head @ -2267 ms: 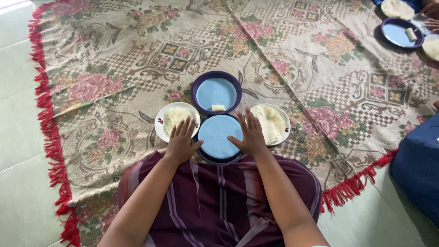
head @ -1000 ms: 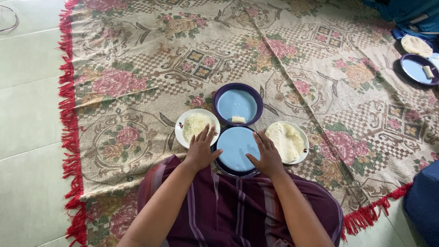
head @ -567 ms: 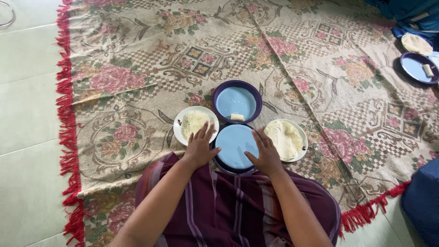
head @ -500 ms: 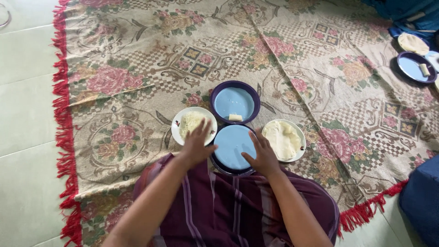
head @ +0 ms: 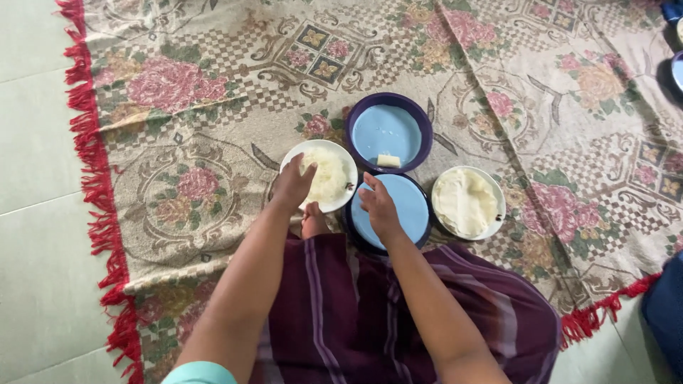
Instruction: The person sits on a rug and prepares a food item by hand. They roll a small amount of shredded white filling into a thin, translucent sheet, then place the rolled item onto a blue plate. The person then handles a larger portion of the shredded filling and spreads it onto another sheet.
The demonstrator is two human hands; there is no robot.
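Four round dishes sit on the floral cloth in front of my lap. My left hand (head: 295, 186) reaches into the white plate (head: 345, 162) of pale shredded filling (head: 329, 174), fingers bent down into the shreds. My right hand (head: 378, 206) rests on the left part of the near blue plate (head: 409, 206), which is bare. Behind it stands a second blue plate (head: 388, 131) with a purple rim, carrying one small pale roll (head: 388, 161). To the right, a white plate (head: 497, 206) holds thin pale wrappers (head: 464, 200).
The patterned cloth (head: 192, 128) with a red fringe (head: 89, 149) covers a pale tiled floor (head: 35, 142). My purple striped skirt (head: 398, 313) and a bare foot (head: 313, 220) lie near the plates. Another blue dish (head: 676, 70) shows at the right edge.
My left hand has left the near blue plate's rim and moved up into the shredded filling. My right hand slid left across the blue plate. The view has tilted down and shifted.
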